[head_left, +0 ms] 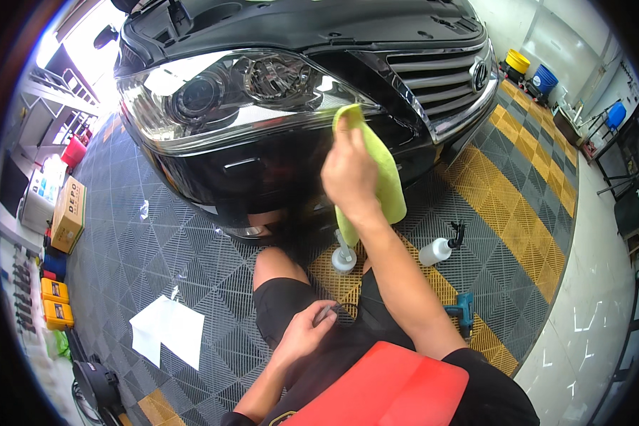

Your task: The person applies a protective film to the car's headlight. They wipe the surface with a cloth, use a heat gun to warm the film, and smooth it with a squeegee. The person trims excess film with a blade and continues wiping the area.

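Note:
My right hand [349,170] grips a yellow-green cloth [385,167] and holds its upper edge against the black car bumper [263,167], just below the inner corner of the headlight [241,92]. The cloth hangs down past my wrist. Over my lap, my left hand [307,332] is closed on a small grey object [326,313] with a thin dark loop beside it; its kind cannot be made out. On the floor between my knees stands a white bottle [343,261], partly behind the cloth.
Right of my forearm are a white spray bottle [435,251] and a teal power tool [463,312]. White paper sheets [167,330] lie on the tiled floor at left. A cardboard box [68,215] and yellow cases [57,302] line the left wall; yellow and blue buckets [543,79] stand far right.

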Demonstrator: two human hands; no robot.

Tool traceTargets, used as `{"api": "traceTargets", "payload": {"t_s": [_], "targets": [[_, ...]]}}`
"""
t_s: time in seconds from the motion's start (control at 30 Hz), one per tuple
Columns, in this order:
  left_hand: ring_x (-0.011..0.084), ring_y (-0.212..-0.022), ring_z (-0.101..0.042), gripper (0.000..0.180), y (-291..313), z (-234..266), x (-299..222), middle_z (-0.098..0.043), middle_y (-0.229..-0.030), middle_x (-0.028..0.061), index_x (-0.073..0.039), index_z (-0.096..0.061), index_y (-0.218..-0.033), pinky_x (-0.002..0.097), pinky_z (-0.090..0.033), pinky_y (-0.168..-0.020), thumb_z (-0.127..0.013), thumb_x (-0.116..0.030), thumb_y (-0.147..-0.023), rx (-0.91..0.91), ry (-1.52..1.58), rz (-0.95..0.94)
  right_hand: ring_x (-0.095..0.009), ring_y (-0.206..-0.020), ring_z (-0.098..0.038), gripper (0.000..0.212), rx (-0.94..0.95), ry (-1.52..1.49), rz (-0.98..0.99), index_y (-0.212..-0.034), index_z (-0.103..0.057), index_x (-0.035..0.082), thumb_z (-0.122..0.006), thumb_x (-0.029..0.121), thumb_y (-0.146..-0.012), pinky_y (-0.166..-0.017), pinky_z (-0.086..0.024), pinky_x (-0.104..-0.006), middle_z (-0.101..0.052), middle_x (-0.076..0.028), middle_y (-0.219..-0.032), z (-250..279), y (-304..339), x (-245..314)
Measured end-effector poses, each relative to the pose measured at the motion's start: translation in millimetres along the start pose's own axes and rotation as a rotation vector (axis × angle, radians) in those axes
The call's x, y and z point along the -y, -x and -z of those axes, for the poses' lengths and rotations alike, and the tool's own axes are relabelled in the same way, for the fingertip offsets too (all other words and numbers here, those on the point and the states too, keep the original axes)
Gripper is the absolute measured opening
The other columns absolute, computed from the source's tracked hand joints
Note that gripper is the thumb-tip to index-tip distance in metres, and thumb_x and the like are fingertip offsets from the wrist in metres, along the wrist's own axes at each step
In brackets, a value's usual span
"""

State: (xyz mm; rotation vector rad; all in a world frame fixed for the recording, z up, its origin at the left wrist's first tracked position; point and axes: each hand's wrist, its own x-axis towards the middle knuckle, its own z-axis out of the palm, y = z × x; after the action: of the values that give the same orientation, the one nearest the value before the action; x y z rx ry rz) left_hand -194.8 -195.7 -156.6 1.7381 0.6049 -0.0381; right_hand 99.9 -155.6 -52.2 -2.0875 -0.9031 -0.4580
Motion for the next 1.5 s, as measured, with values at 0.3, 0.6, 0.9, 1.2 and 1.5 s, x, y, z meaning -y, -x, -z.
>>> {"api": "traceTargets", "payload": {"t_s": [0.3,0.6,0.9,1.2,1.5], "targets": [[0.0070,-0.088,-0.059,0.033,7.0,1.7,0.2,-0.073,-0.104,0.0017,-0.004,-0.062,-0.136,0.0251,-0.050,-0.085,-0.065,-0.014,-0.105,-0.009,0.008,0.005,-0.042,-0.091,-0.071,0.055,-0.028,0.170,-0.167,-0.150,-0.052,0.003,-0.054,0.014,-0.096,-0.081,-0.057,-0.0532,-0.063,-0.022,-0.114,6.7,-14.5,-31.1],[0.0067,-0.088,-0.059,0.033,12.6,6.9,0.8,-0.073,-0.103,0.0018,-0.004,-0.062,-0.136,0.0247,-0.049,-0.085,-0.066,-0.013,-0.104,-0.031,0.003,-0.021,-0.043,-0.104,-0.068,0.052,-0.100,0.041,-0.312,-0.147,-0.055,-0.001,-0.052,0.011,-0.097,-0.092,-0.054,-0.0514,-0.064,-0.025,-0.115,17.2,-15.9,-48.4],[0.0177,-0.093,-0.069,0.040,14.8,3.9,-0.9,-0.075,-0.106,0.0108,-0.005,-0.063,-0.137,0.0330,-0.054,-0.088,-0.065,-0.026,-0.103,0.012,-0.027,0.005,-0.043,-0.089,-0.071,0.064,0.057,0.169,-0.118,-0.157,-0.043,0.001,-0.055,0.011,-0.095,-0.081,-0.058,-0.0532,-0.060,-0.024,-0.114,4.7,-13.8,-22.6],[0.0210,-0.090,-0.070,0.041,13.6,-2.9,3.2,-0.075,-0.104,0.0137,-0.006,-0.062,-0.137,0.0364,-0.055,-0.085,-0.064,-0.029,-0.104,0.031,-0.049,0.013,-0.039,-0.074,-0.069,0.056,0.096,0.139,0.131,-0.153,-0.049,0.000,-0.048,0.009,-0.098,-0.067,-0.058,-0.0508,-0.056,-0.024,-0.107,-21.8,6.3,20.3],[0.0189,-0.085,-0.070,0.033,13.3,4.6,-6.5,-0.075,-0.093,0.0135,-0.004,-0.069,-0.128,0.0347,-0.055,-0.082,-0.063,-0.026,-0.104,0.047,-0.058,0.053,-0.041,-0.080,-0.068,0.050,0.108,-0.399,0.411,-0.141,-0.062,0.006,-0.056,0.003,-0.092,-0.070,-0.057,-0.0504,-0.060,-0.021,-0.103,-23.8,35.7,31.2]]}}
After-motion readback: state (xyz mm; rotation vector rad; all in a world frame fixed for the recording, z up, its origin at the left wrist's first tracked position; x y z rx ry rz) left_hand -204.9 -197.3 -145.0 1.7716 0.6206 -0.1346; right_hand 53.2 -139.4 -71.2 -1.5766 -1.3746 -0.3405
